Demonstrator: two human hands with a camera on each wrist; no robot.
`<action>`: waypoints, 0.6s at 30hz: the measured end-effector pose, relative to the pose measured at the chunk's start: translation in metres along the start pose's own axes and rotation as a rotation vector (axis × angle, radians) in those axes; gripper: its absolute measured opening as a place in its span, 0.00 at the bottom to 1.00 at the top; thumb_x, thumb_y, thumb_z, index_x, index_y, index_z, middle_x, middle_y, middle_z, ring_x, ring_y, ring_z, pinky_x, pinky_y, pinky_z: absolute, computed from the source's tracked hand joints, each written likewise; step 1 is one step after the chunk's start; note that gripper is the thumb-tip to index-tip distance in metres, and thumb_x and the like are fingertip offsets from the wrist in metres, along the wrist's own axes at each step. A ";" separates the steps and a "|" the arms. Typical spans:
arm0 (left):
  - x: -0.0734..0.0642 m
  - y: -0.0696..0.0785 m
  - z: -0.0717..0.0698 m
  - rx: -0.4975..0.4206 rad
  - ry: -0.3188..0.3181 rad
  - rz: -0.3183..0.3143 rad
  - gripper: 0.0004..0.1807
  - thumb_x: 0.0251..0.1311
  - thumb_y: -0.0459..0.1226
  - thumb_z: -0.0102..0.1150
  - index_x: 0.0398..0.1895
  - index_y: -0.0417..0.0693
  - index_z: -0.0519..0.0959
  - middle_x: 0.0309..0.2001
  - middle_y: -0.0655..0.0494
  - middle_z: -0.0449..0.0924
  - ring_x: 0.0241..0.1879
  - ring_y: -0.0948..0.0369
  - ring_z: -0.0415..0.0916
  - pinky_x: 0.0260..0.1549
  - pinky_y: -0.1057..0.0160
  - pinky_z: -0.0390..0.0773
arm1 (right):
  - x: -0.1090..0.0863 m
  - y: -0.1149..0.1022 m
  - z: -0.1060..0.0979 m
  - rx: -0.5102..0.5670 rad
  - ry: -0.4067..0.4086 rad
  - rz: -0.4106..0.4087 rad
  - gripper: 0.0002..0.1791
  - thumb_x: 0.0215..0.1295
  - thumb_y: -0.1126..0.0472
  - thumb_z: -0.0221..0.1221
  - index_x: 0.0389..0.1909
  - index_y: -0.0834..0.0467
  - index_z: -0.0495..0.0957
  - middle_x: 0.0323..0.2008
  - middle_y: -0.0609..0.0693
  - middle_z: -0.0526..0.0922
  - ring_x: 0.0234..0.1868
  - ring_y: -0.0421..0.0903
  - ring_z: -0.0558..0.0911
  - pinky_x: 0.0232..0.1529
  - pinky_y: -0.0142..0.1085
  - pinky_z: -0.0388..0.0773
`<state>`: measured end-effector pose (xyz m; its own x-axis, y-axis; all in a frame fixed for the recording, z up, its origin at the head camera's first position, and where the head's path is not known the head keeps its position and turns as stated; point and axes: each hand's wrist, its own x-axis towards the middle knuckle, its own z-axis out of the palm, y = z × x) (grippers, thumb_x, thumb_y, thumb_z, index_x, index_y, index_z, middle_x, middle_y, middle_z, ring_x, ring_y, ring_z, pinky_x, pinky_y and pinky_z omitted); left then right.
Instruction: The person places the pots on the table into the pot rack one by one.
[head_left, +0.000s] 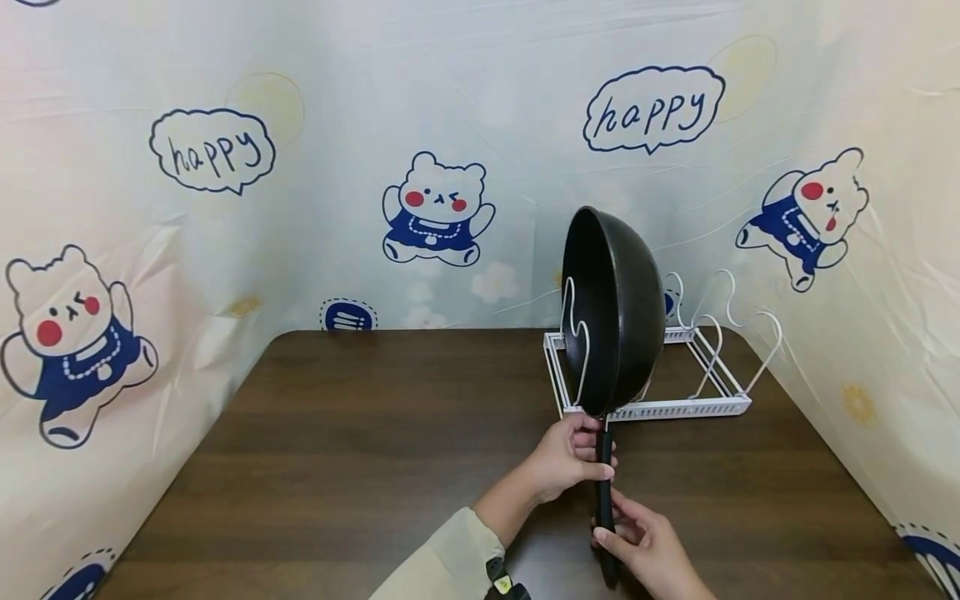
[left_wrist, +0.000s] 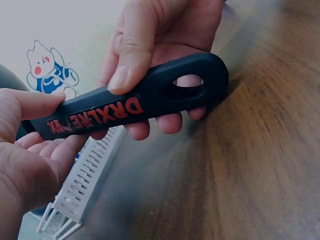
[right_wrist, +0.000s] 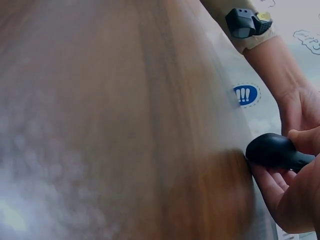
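A deep black frying pan stands on its edge in a white wire rack, its hollow side facing left in the head view. One curved wire of the rack shows in front of the hollow. The pan's black handle points toward me. My left hand grips the handle close to the pan. Nearer the free end, my right hand pinches it between thumb and fingers. Red lettering and a hanging hole are visible on the handle in the left wrist view.
The rack stands at the back right of a brown wooden table, with several curved wire dividers right of the pan. A printed cloth with cartoon bears hangs behind and along both sides.
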<state>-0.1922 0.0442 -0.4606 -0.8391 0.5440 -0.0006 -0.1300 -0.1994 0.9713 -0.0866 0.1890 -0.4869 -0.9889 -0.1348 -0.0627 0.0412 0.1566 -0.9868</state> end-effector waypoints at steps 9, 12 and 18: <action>0.002 -0.001 -0.003 0.054 -0.002 -0.024 0.28 0.46 0.12 0.62 0.50 0.36 0.68 0.46 0.28 0.78 0.37 0.52 0.84 0.39 0.58 0.83 | 0.006 0.002 -0.002 -0.015 -0.048 0.022 0.35 0.64 0.67 0.63 0.63 0.82 0.58 0.45 0.65 0.81 0.38 0.48 0.85 0.37 0.36 0.83; 0.002 0.000 -0.005 0.072 0.001 -0.038 0.27 0.47 0.13 0.62 0.50 0.36 0.68 0.46 0.29 0.78 0.36 0.55 0.84 0.40 0.59 0.83 | 0.008 0.002 0.000 -0.056 -0.044 0.037 0.36 0.62 0.65 0.65 0.63 0.81 0.60 0.43 0.62 0.82 0.35 0.47 0.84 0.31 0.38 0.83; 0.001 0.003 -0.012 0.106 0.031 -0.050 0.28 0.45 0.13 0.63 0.50 0.35 0.70 0.41 0.39 0.79 0.35 0.55 0.83 0.38 0.58 0.83 | 0.015 0.001 0.008 -0.044 -0.063 0.056 0.37 0.62 0.65 0.65 0.63 0.81 0.59 0.42 0.60 0.82 0.34 0.48 0.84 0.27 0.41 0.83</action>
<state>-0.2003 0.0343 -0.4610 -0.8491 0.5253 -0.0551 -0.1165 -0.0844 0.9896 -0.1003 0.1797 -0.4902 -0.9743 -0.1855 -0.1278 0.0881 0.2086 -0.9740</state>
